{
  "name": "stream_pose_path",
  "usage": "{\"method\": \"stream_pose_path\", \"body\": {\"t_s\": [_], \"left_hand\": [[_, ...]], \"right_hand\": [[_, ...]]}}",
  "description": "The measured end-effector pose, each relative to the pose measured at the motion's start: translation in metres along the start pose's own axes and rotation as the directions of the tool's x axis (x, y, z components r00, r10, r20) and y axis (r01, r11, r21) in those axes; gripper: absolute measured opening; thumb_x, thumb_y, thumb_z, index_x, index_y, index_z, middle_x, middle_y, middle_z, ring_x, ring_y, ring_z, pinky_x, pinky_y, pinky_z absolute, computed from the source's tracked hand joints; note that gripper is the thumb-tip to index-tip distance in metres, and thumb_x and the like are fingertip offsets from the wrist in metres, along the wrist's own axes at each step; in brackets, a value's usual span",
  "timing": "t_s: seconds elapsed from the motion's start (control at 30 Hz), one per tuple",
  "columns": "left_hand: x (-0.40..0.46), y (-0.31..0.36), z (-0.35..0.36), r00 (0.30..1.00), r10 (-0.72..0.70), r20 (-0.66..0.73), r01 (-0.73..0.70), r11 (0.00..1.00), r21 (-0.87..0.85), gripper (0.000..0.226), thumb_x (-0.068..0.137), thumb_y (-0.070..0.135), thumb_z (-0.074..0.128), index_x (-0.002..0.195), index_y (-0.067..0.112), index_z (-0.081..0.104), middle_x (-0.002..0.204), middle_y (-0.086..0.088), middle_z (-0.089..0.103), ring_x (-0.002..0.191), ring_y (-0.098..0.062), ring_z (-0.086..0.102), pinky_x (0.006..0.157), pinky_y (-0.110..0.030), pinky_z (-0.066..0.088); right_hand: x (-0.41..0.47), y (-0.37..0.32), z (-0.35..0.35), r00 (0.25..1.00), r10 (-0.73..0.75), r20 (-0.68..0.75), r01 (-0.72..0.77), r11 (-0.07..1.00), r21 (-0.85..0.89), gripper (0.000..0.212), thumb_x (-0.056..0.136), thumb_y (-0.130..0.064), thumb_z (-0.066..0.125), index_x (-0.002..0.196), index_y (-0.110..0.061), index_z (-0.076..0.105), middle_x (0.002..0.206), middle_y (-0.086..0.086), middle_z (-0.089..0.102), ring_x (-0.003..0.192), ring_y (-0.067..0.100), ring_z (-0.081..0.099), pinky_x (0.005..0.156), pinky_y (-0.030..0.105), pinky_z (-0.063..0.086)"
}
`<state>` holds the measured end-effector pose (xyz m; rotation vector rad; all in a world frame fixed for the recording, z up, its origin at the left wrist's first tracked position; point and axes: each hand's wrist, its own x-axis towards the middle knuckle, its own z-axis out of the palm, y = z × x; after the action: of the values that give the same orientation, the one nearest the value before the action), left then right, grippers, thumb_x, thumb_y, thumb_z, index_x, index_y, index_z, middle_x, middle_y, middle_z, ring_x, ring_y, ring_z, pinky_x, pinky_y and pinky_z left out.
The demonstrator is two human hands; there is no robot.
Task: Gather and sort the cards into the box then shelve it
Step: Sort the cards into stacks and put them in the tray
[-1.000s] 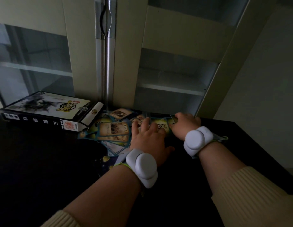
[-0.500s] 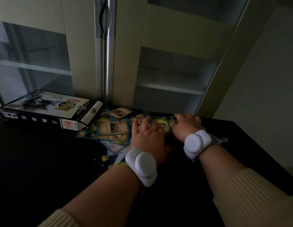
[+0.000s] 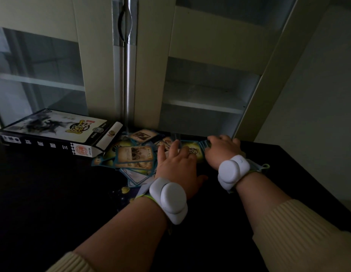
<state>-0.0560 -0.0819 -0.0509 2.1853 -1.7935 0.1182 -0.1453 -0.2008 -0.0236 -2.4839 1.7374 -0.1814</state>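
Here, left hand [image 3: 176,165] presses flat on scattered blue-bordered paper cards [image 3: 134,157]; right hand [image 3: 222,149], at two o'clock, grips several; sweep inward evenly.

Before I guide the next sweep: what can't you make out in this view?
- Cards under the left hand: covered by the palm.
- Right hand fingertips: curled behind its knuckles, grip unclear.
- Box opening: faces away.
- Card print: too dim and small.

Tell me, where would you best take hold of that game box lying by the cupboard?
Probably by the game box's two long sides near the middle, coming from above. It lies flat on the black table and looks long and thin, so a hand can span its width; scattered cards crowd its right end.
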Motion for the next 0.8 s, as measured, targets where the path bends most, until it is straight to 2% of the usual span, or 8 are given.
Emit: {"method": "stream_pose_path", "body": {"t_s": [0.13, 0.3, 0.4, 0.53, 0.63, 0.8], "left_hand": [[0.0002, -0.0012, 0.0001, 1.0, 0.006, -0.003, -0.006, 0.999, -0.033, 0.06, 0.082, 0.062, 0.045, 0.134, 0.031, 0.04, 0.148, 0.002, 0.032, 0.144, -0.029, 0.004, 0.109, -0.058, -0.004], [-0.0001, -0.001, -0.0013, 1.0, 0.025, 0.012, -0.025, 0.999, -0.028, 0.058, 0.084, 0.061, 0.045, 0.133, 0.032, 0.04, 0.148, 0.001, 0.032, 0.143, -0.029, 0.004, 0.11, -0.059, -0.004], [-0.0004, -0.0013, -0.0015, 1.0, 0.02, 0.014, -0.019, 1.0, -0.02, 0.059, 0.084, 0.062, 0.045, 0.134, 0.031, 0.04, 0.149, 0.001, 0.031, 0.143, -0.028, 0.005, 0.11, -0.058, -0.004], [-0.0003, -0.0009, -0.0019, 1.0, 0.009, 0.012, -0.009, 1.0, -0.012, 0.061, 0.083, 0.063, 0.045, 0.135, 0.029, 0.04, 0.149, 0.002, 0.03, 0.143, -0.027, 0.005, 0.111, -0.057, -0.003], [-0.0002, -0.0012, -0.0025, 1.0, 0.01, 0.022, -0.01, 1.0, -0.018, 0.063, 0.084, 0.062, 0.045, 0.135, 0.026, 0.04, 0.15, 0.001, 0.029, 0.144, -0.027, 0.004, 0.111, -0.057, -0.002], [0.0005, -0.0012, -0.0025, 1.0, -0.004, 0.025, 0.004, 1.0, -0.017, 0.067, 0.083, 0.063, 0.046, 0.136, 0.022, 0.039, 0.152, 0.0, 0.026, 0.144, -0.027, 0.004, 0.111, -0.057, 0.0]], "right_hand": [[-0.0019, -0.0033, -0.0009, 1.0, -0.002, -0.009, 0.002, 0.999, -0.033, 0.051, 0.088, -0.054, 0.038, 0.135, -0.036, 0.038, 0.145, 0.002, 0.034, 0.133, 0.034, 0.023, 0.097, 0.051, 0.032], [0.0006, -0.0034, -0.0043, 1.0, 0.03, 0.007, -0.029, 0.999, -0.032, 0.043, 0.088, -0.04, 0.041, 0.131, -0.034, 0.041, 0.14, 0.004, 0.039, 0.131, 0.034, 0.026, 0.093, 0.05, 0.033], [0.0001, -0.0036, -0.0039, 1.0, 0.023, -0.015, -0.024, 0.999, -0.034, 0.046, 0.087, -0.045, 0.042, 0.131, -0.032, 0.042, 0.139, 0.004, 0.041, 0.13, 0.033, 0.028, 0.093, 0.049, 0.035], [0.0032, -0.0032, -0.0073, 1.0, 0.018, -0.025, -0.018, 1.0, -0.012, 0.044, 0.087, -0.039, 0.046, 0.13, -0.028, 0.044, 0.137, 0.008, 0.043, 0.129, 0.035, 0.032, 0.096, 0.048, 0.039], [0.002, -0.0025, -0.0061, 0.999, 0.012, -0.038, -0.013, 1.0, -0.011, 0.048, 0.085, -0.049, 0.045, 0.128, -0.026, 0.046, 0.133, 0.008, 0.046, 0.126, 0.035, 0.034, 0.091, 0.046, 0.041], [0.0035, -0.0014, -0.0063, 0.996, 0.002, -0.091, -0.004, 1.0, -0.015, 0.046, 0.086, -0.045, 0.05, 0.128, -0.026, 0.047, 0.132, 0.009, 0.046, 0.125, 0.036, 0.035, 0.09, 0.046, 0.042]]}}
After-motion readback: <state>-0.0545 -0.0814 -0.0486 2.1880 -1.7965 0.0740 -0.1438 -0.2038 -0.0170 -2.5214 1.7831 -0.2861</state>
